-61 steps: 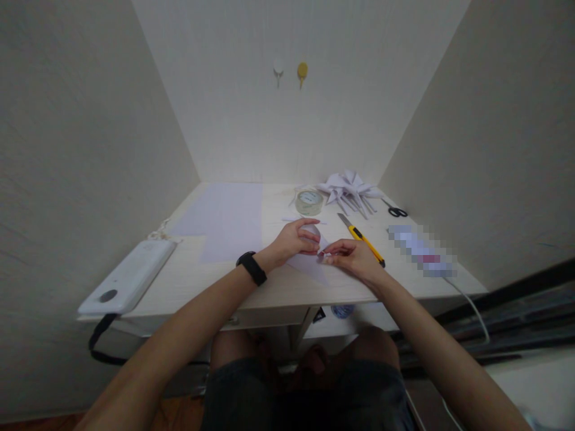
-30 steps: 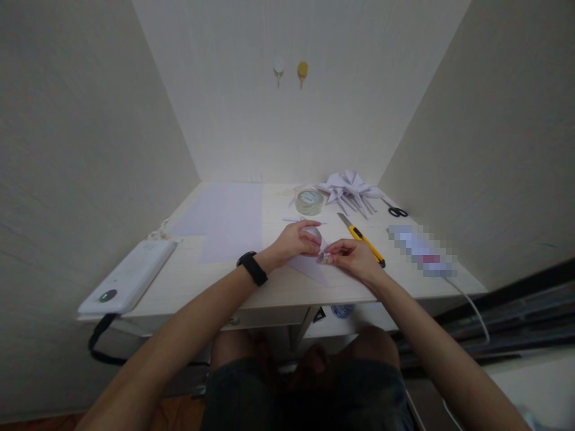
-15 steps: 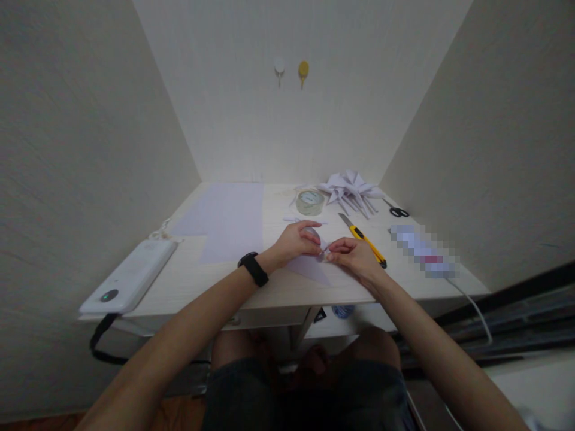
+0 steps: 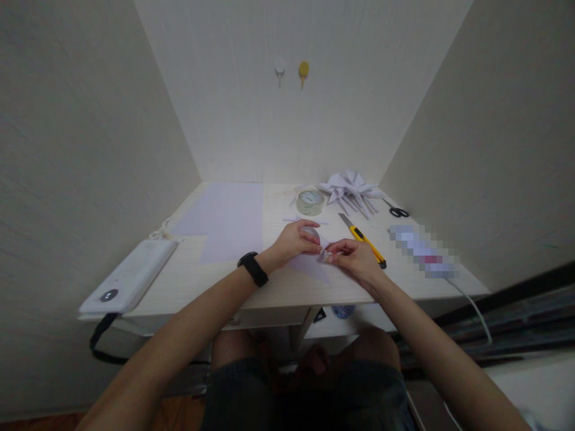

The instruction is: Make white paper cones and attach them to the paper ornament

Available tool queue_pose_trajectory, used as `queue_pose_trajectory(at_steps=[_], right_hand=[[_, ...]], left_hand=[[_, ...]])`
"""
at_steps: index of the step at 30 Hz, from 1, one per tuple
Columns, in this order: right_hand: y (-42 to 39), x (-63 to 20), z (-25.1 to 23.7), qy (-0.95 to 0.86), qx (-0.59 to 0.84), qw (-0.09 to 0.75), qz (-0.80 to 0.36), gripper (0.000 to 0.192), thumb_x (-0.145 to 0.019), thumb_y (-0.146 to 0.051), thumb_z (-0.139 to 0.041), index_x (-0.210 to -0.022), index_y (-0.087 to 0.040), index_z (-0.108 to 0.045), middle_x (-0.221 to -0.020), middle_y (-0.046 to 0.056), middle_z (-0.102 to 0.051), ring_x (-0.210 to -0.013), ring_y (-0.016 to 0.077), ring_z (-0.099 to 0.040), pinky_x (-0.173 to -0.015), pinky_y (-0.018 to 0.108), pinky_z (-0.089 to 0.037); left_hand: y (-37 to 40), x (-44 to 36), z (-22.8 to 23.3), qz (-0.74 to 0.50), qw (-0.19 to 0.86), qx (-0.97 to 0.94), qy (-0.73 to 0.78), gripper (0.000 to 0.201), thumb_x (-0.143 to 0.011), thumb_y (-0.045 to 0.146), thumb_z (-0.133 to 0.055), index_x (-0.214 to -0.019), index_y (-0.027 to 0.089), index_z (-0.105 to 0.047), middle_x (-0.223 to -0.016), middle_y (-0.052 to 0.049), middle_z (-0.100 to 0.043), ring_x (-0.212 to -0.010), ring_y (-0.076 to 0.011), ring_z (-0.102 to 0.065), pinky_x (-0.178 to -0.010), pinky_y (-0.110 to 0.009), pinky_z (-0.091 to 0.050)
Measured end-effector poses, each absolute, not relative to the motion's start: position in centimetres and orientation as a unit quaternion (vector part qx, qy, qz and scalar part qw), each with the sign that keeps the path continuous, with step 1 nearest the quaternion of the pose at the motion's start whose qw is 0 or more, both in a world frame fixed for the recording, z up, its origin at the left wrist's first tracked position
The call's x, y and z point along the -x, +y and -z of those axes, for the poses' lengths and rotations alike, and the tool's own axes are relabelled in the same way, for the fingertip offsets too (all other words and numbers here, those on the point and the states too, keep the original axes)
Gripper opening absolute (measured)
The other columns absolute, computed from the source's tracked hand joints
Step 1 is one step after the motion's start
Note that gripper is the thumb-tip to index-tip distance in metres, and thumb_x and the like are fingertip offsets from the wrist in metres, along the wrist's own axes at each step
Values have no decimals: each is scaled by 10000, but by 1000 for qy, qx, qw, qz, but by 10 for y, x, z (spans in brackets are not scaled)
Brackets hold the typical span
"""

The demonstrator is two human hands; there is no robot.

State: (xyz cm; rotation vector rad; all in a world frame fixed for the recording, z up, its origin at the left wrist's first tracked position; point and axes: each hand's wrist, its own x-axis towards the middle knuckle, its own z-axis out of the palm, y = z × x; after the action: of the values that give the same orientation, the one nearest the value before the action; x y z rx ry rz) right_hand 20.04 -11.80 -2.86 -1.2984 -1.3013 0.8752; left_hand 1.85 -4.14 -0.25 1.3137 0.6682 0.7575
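Note:
My left hand [image 4: 294, 242], with a black band on its wrist, pinches the top of a small white paper piece [image 4: 309, 266] that lies near the desk's front edge. My right hand [image 4: 354, 256] meets it from the right and pinches the same paper at a folded corner, fingertips almost touching the left hand's. The fold itself is mostly hidden by my fingers.
On the pale desk [image 4: 215, 281] lie a large white sheet [image 4: 224, 218], a roll of clear tape [image 4: 309, 201], a yellow utility knife [image 4: 362, 238], folded paper shapes [image 4: 350, 188], black scissors [image 4: 396, 210], a white device [image 4: 130, 276] at the left and a blurred item [image 4: 422, 250].
Both hands stay on the paper with only small finger movements at the fold. The light on the white device went on and off.

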Motion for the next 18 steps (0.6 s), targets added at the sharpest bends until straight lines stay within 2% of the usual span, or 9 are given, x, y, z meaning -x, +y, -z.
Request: queue_pose_trajectory(at_steps=[13,18], right_hand=[[-118,-202,32,-549,534,533,-358,359,-532,-448,-897,-735,-189,-752,-795,76,-760,-721,206,-662,-717,351,-520],[-118,-200,30,-538,538,537,-364,386,-499,-466,-905,-714,-189,-745,-786,78,-759,-709,208,-666,-717,359,-530]], left_hand=[[-41,-19,5,-337,690,-572,287,689,-593,24,-831,-1218,103,-554,-682,-7,-714,-633,-161,-704,-697,-326,-592],[-42,-19,4,-335,690,-575,285,669,-590,25,-837,-1194,106,-562,-673,0,-713,-619,-151,-695,-678,-307,-588]])
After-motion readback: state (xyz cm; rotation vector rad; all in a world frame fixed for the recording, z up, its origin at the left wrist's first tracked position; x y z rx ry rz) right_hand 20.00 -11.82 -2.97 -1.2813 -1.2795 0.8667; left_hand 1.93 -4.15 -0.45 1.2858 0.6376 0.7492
